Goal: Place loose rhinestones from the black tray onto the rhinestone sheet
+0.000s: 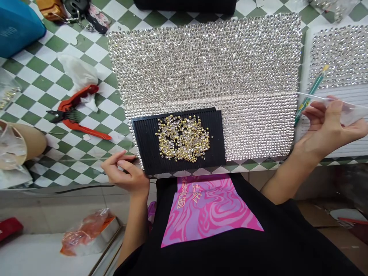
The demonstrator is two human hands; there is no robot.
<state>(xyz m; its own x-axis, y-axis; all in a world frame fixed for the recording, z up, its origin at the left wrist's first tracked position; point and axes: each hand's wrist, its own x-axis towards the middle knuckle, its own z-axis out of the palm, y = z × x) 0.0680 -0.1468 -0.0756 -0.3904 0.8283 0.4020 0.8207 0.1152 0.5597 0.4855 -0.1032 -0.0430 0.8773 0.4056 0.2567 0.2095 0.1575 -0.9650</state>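
Observation:
A wide sheet of clear rhinestones [207,61] lies on the table, with a pale seam running across it. Over its lower left part sits a black ridged tray [214,153] holding a pile of loose gold-backed rhinestones [184,138]. My left hand [128,172] rests at the table's front edge by the tray's left side, fingers loosely bent and apart, with nothing visible in them. Beyond the sheet's right edge, my right hand [330,126] is closed on a thin clear plastic film [352,111], whose white edge stretches toward the seam.
Red-handled cutters [76,115] lie left, near a cardboard tub [31,143] with plastic in it. A green pen [312,90] lies by my right hand on a second rhinestone board [339,57]. At the back are a blue box [20,28] and keys [83,15].

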